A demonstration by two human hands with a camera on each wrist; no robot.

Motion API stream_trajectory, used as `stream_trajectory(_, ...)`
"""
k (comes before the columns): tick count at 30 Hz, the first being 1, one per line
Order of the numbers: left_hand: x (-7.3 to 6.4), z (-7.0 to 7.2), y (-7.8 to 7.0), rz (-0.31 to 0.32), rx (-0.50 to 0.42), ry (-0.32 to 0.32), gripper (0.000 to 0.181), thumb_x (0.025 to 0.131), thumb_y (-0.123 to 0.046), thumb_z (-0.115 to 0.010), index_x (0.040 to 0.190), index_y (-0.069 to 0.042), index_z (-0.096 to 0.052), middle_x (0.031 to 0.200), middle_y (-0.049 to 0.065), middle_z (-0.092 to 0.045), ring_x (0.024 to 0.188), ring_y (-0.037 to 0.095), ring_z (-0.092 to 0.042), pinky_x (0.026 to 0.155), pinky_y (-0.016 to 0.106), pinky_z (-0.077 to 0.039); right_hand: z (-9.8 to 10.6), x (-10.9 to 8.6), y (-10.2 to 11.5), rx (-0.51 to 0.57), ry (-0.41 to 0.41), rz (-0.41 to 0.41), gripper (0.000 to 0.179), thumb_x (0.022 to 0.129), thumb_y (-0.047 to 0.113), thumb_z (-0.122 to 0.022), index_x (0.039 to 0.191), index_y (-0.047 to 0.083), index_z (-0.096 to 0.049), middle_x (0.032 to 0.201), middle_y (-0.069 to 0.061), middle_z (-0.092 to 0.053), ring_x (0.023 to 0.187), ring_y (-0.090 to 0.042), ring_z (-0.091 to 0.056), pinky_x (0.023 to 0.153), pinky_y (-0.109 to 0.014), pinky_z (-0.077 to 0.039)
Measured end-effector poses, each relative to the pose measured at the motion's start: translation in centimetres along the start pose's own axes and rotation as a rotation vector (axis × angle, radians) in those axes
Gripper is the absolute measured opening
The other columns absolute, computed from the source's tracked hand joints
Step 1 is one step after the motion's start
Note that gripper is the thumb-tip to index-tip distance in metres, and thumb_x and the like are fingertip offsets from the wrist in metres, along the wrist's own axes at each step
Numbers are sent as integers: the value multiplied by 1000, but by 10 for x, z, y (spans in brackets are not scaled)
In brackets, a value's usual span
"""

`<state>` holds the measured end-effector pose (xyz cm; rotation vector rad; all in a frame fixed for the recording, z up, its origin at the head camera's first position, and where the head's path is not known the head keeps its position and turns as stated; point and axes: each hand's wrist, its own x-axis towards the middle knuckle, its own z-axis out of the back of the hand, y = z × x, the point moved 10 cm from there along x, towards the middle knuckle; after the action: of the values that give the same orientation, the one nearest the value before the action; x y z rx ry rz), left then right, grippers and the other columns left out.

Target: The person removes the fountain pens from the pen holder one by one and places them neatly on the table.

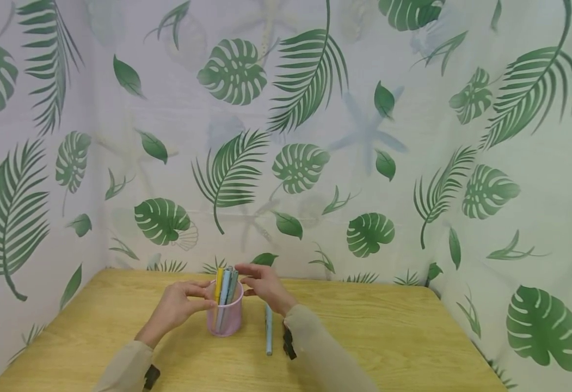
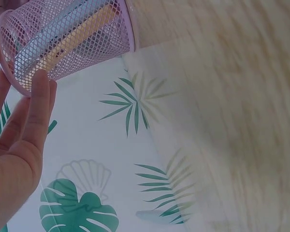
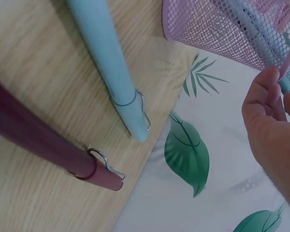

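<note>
A pink mesh pen cup (image 1: 226, 321) stands upright on the table, holding a yellow pen (image 1: 219, 283), a light blue pen (image 1: 225, 286) and a grey-green pen (image 1: 233, 286). My left hand (image 1: 180, 305) holds the cup's left side near the rim, thumb in front and fingers farther back. On the right, my right hand (image 1: 263, 286) has its fingertips at the rim, close to the pen tops. The left wrist view shows a finger (image 2: 38, 96) along the mesh. Beside the cup lies a pale blue pen (image 1: 269, 332), partly under my right hand.
In the right wrist view, a dark red pen (image 3: 43, 135) lies on the wooden table (image 1: 364, 326) near the pale blue one; my right forearm hides it from the head view. A leaf-patterned curtain (image 1: 305, 218) hangs along the table's back and sides.
</note>
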<state>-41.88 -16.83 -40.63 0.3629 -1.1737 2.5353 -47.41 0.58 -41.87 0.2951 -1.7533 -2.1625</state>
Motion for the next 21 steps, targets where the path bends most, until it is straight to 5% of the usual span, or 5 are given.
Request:
stream_trajectory(15,0,2,-2,-6,-4,-4,15,75,-33,-83,83,-21,-79,124,12,-69,115,37,-64,94,54,-52,3,-3,7,23,-46,111,26,91,5,-68,116,-2,-61,114,-18,-70,91,-15,-67,78,-37,-59)
stream_trajectory(21,0,1,-2,3,-21,4,15,75,-33,-83,82,-21,-79,124,11,-68,115,37,-63,94,56,-51,4,-3,1,23,-69,85,30,90,7,-70,116,-1,-59,104,-14,-71,84,-12,-65,81,-42,-58)
